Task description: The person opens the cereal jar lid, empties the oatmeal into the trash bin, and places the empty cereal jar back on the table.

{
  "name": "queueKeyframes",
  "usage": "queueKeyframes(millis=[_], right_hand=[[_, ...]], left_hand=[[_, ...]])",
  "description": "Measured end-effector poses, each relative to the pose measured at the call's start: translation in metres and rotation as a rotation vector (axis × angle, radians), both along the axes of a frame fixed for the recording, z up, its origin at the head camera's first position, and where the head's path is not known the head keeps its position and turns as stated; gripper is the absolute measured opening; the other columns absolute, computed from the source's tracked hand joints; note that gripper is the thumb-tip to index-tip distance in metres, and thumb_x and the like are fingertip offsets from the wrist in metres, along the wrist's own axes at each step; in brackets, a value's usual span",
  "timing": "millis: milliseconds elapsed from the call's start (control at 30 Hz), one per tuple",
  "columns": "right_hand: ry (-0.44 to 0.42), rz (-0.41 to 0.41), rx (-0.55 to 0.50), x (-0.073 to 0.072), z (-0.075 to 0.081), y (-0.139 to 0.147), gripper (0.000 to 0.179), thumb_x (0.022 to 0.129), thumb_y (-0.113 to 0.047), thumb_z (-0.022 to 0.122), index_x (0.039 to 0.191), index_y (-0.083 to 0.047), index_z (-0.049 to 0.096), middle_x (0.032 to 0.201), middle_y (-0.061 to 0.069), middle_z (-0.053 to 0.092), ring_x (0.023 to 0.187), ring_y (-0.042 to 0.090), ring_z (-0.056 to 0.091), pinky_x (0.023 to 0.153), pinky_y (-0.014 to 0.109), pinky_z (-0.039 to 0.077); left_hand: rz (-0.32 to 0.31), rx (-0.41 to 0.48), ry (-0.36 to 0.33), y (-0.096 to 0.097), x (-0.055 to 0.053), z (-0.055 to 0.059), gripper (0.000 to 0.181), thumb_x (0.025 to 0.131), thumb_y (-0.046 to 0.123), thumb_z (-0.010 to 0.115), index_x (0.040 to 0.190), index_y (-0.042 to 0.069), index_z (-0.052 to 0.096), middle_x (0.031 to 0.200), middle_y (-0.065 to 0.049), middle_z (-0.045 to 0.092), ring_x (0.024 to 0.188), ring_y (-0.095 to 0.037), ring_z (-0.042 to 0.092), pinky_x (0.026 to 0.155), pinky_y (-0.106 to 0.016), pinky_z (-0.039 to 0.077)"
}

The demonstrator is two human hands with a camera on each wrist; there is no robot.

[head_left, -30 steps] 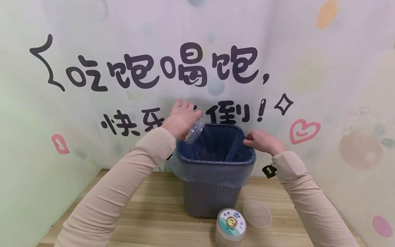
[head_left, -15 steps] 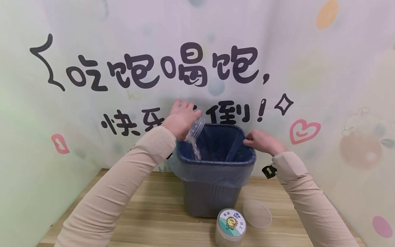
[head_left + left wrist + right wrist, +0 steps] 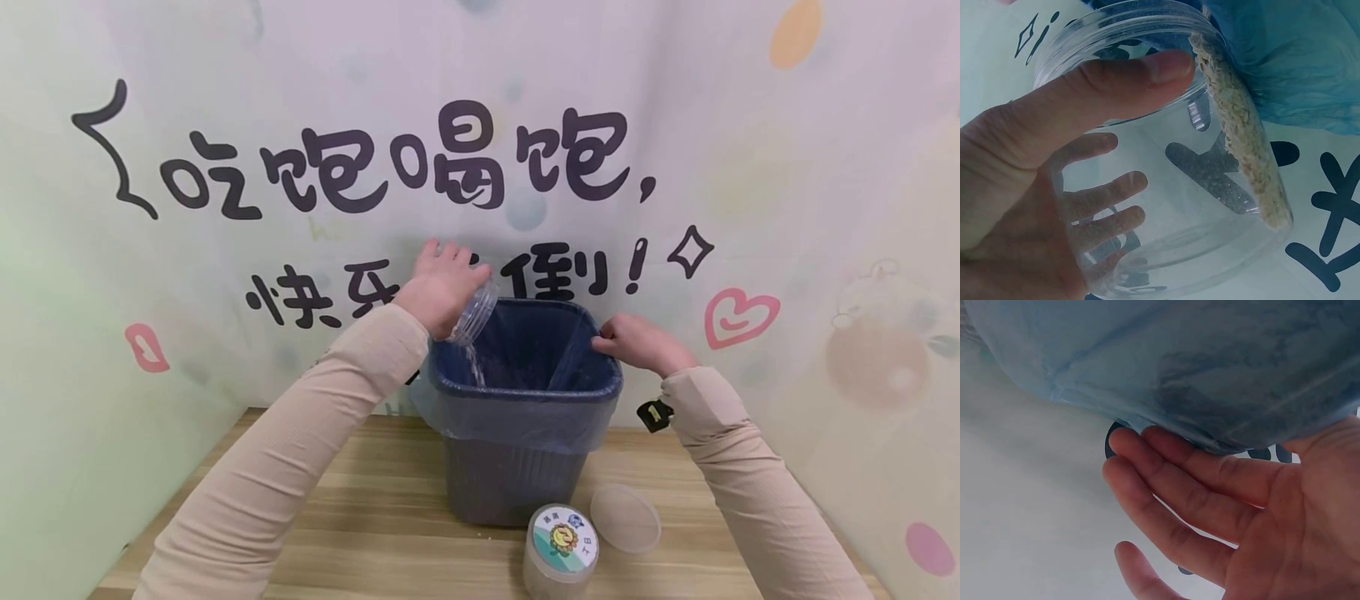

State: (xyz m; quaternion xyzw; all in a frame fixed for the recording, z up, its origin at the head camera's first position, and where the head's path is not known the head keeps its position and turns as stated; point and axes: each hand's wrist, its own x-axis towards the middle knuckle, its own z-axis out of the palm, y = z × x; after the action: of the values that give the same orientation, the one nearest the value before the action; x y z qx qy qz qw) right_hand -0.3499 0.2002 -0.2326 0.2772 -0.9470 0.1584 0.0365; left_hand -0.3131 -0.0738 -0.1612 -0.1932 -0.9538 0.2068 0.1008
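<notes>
My left hand (image 3: 441, 292) grips a clear plastic jar (image 3: 477, 314), tilted mouth-down over the left side of a dark blue trash can (image 3: 517, 487). In the left wrist view, beige flakes (image 3: 1238, 128) lie along the jar's lower wall, with my thumb and fingers around its sides. A thin stream of flakes (image 3: 476, 367) falls from the mouth into the can. My right hand (image 3: 643, 343) holds the can's right rim, thumb hidden in the right wrist view and fingers under the folded-over blue liner (image 3: 1147, 369).
A lidded jar (image 3: 562, 554) with a sunflower label stands before the can. Beside it, a translucent round lid (image 3: 626, 519) lies on the wooden table (image 3: 360, 517). Behind the can hangs a pale printed backdrop (image 3: 360, 67); a small black device (image 3: 656, 415) shows by my right wrist.
Flakes have begun pouring from the jar into the can; the stream is thinner now than half a second ago. Both hands have stayed in place.
</notes>
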Motion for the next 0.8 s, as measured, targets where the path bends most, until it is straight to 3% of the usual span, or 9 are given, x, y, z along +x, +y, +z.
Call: queueKeyframes(millis=[800], right_hand=[[0.016, 0.004, 0.007, 0.0025, 0.0013, -0.0014, 0.034, 0.092, -0.01, 0.053, 0.059, -0.01, 0.047, 0.055, -0.006, 0.034, 0.051, 0.011, 0.036, 0.051, 0.027, 0.029]], left_hand=[[-0.004, -0.034, 0.039, 0.0033, -0.002, -0.002, 0.096, 0.057, 0.026, 0.092, 0.139, 0.017, 0.043, 0.132, -0.015, 0.045, 0.122, -0.032, 0.04, 0.107, -0.049, 0.023]])
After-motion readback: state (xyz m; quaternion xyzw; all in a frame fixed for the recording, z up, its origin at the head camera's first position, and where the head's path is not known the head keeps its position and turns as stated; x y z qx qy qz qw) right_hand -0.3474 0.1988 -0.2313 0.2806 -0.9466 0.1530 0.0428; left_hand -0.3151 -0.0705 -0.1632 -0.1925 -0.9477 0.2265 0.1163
